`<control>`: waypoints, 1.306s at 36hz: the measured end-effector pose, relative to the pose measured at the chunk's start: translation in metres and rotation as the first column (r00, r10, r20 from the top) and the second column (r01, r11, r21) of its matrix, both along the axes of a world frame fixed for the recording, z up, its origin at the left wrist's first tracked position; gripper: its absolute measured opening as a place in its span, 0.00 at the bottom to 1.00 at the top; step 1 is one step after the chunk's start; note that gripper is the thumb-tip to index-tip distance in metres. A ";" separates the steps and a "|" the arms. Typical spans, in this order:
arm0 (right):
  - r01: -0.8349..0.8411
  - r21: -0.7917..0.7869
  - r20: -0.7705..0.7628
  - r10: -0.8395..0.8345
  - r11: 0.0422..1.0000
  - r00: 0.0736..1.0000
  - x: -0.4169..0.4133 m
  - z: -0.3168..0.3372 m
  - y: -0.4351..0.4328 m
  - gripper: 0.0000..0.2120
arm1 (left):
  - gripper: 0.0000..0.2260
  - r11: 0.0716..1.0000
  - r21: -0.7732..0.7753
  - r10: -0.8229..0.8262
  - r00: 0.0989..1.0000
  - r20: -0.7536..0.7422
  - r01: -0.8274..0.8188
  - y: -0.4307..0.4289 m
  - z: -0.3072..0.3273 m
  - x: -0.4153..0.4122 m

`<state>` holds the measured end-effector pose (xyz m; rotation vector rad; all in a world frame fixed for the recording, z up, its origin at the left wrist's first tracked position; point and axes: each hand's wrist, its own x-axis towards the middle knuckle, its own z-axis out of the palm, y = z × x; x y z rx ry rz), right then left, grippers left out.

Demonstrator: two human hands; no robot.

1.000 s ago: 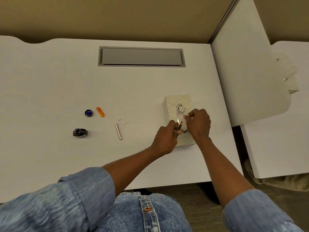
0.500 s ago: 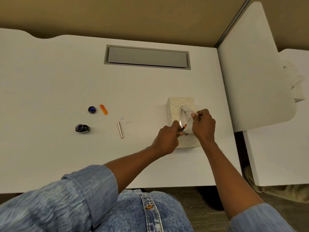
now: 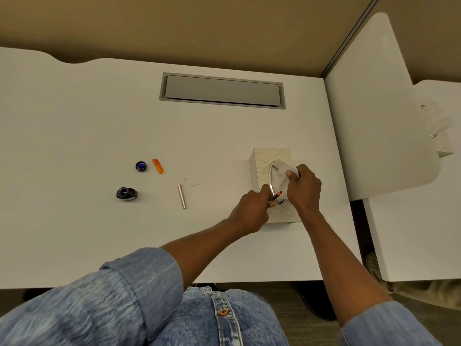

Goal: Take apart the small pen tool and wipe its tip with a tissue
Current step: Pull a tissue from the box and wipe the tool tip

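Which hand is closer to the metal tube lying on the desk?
Left. The left hand, holding the pen part over the tissue box, is the nearer one to the metal tube; the right hand is farther right, pulling a tissue.

The right hand [image 3: 303, 189] now lifts a tissue [image 3: 283, 174] farther out of the box [image 3: 264, 158], above its earlier low pinch.

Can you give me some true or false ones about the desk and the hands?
1. The right hand is pulling a tissue from the tissue box. True.
2. The left hand is empty. False: it holds a small pen part.
3. The metal tube stands upright. False: it lies flat on the desk.
4. An orange piece lies beside a small blue cap. True.
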<state>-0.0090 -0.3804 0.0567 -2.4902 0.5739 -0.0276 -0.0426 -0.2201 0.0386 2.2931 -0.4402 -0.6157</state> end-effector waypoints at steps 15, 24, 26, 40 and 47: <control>-0.026 0.185 0.180 -0.008 0.982 0.984 -0.007 0.030 -0.027 0.14 | 0.15 1.000 -0.002 0.003 1.000 0.000 -0.003 0.001 0.001 -0.004; -0.012 0.134 0.267 -0.024 0.991 0.963 -0.021 0.038 -0.031 0.14 | 0.15 1.000 0.003 -0.004 1.000 -0.004 0.004 0.000 0.000 -0.006; -0.014 0.153 0.282 -0.030 0.988 0.959 -0.026 0.038 -0.029 0.14 | 0.16 1.000 0.019 -0.008 1.000 0.001 0.008 0.000 0.000 -0.007; 0.016 0.194 0.380 -0.090 0.981 0.921 -0.053 0.058 -0.026 0.13 | 0.17 0.999 0.041 -0.024 1.000 -0.014 0.025 0.001 0.000 -0.006; 0.037 0.153 0.493 -0.108 0.988 0.863 -0.039 0.107 -0.035 0.11 | 0.17 1.000 0.006 -0.029 0.999 -0.028 0.029 0.002 0.006 -0.005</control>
